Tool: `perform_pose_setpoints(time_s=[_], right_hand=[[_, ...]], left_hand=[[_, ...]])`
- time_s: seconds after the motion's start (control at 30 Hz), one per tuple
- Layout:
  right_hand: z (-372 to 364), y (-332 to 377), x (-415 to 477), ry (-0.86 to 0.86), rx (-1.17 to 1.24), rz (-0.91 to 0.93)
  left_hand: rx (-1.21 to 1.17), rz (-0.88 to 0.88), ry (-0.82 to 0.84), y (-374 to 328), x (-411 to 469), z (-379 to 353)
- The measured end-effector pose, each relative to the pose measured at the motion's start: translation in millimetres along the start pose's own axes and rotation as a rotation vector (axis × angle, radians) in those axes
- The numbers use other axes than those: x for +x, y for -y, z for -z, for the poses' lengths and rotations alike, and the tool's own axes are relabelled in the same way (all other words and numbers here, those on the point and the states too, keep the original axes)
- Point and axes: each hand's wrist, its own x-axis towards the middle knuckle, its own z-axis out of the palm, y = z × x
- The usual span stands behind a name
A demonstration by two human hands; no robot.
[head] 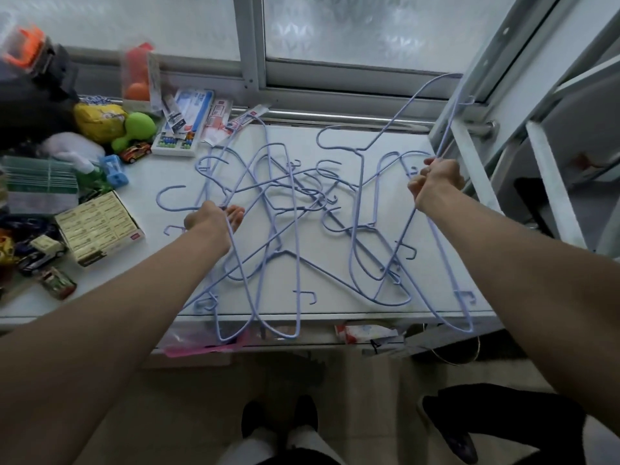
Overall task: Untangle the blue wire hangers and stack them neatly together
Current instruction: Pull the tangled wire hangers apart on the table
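A tangle of several blue wire hangers [292, 209] is spread across the white table [335, 135], with some ends sticking out past the front edge. My left hand [214, 219] rests on the left part of the pile, its fingers curled around a hanger wire. My right hand [436, 182] is closed on a lifted blue hanger [446, 129] at the right side. That hanger runs from up near the window frame down past the table's front edge.
Clutter fills the table's left side: a box of small packs [99, 228], toy cars [134, 152], a green toy [134, 129], a blue-and-white case [183, 129]. A window [335, 45] lies behind, a metal frame [476, 95] at the right, and floor and feet below.
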Motion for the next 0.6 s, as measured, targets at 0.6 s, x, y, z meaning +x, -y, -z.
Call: perform_pose_setpoints(time_s=[0.6], right_hand=[[-60, -111, -78, 0.599, -0.253, -0.412]], left_hand=[[-0.439, 0.168, 0.218, -25, -11, 21]])
